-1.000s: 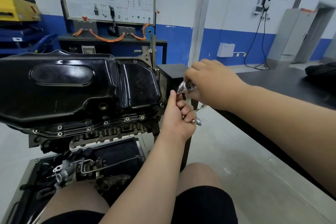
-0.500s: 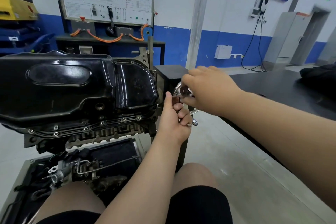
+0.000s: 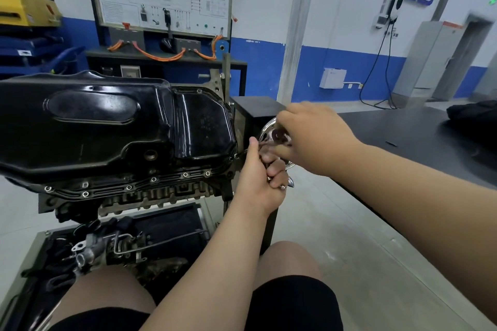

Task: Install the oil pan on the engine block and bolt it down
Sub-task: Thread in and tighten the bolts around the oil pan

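The oil pan sits on the engine block at left. At its right end, the left hand is nearer and the right hand farther, both on a wrench. A table lies to the right.

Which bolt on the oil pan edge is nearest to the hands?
The bolt at the right corner of the oil pan, beside the left hand; the other bolts line the front edge farther left.

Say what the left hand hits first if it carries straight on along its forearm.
Probably the right hand, which holds the chrome wrench just above the left hand, which also grips it. Depth is unclear; they may already touch.
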Demonstrator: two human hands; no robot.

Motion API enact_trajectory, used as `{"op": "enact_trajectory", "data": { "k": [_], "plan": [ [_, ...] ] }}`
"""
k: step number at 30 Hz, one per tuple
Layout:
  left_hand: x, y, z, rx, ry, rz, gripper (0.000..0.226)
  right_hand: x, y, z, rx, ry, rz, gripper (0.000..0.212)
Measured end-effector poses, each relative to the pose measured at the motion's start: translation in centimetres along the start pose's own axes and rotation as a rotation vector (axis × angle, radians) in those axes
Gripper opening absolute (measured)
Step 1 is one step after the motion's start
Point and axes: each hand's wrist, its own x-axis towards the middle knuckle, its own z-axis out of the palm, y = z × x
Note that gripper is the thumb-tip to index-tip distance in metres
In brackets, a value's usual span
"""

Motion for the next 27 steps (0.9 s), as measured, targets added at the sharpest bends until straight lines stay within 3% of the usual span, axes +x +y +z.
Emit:
{"op": "enact_trajectory", "data": {
  "k": [2,4,6,8,10,13,16,19,21,24,27],
  "plan": [
    [-0.2,0.3,-0.2,0.047,-0.043,-0.010,0.051,0.2,-0.4,0.0,0.159,-0.178,0.212,0.051],
    [-0.3,0.3,-0.3,0.102,-0.029,-0.005,0.057,0.2,-0.8,-0.3,0.274,-0.247,0.302,0.059],
    [-0.3,0.3,-0.2,0.053,0.010,0.000,0.043,0.1,-0.8,-0.2,0.030,-0.155,0.124,0.054],
    [-0.2,0.1,-0.1,0.018,0.061,-0.005,0.034,-0.3,-0.2,-0.1,-0.325,0.080,-0.189,0.028],
    [-0.3,-0.1,-0.2,0.047,0.082,-0.011,0.035,-0.4,0.6,-0.3,-0.404,0.165,-0.287,0.013],
    [-0.4,0.2,-0.3,0.044,0.035,-0.003,0.039,-0.3,0.4,-0.2,-0.156,0.042,-0.128,0.023],
    [-0.4,0.8,-0.2,0.017,-0.014,-0.001,0.051,0.0,-0.6,-0.1,0.062,-0.110,0.156,0.049],
    [-0.2,0.5,0.1,0.114,0.031,0.017,0.059,0.2,-1.4,-0.3,0.228,-0.223,0.331,0.060],
    [-0.1,0.3,0.3,0.064,0.075,0.012,0.042,0.1,-1.1,-0.4,0.011,-0.186,0.209,0.052],
    [0.0,0.0,0.2,0.046,0.118,0.015,0.033,-0.4,0.2,-0.4,-0.396,0.053,-0.207,0.017],
    [-0.1,0.2,0.0,0.053,0.076,0.015,0.037,-0.3,0.6,-0.6,-0.223,0.070,-0.132,0.020]
  ]
}}
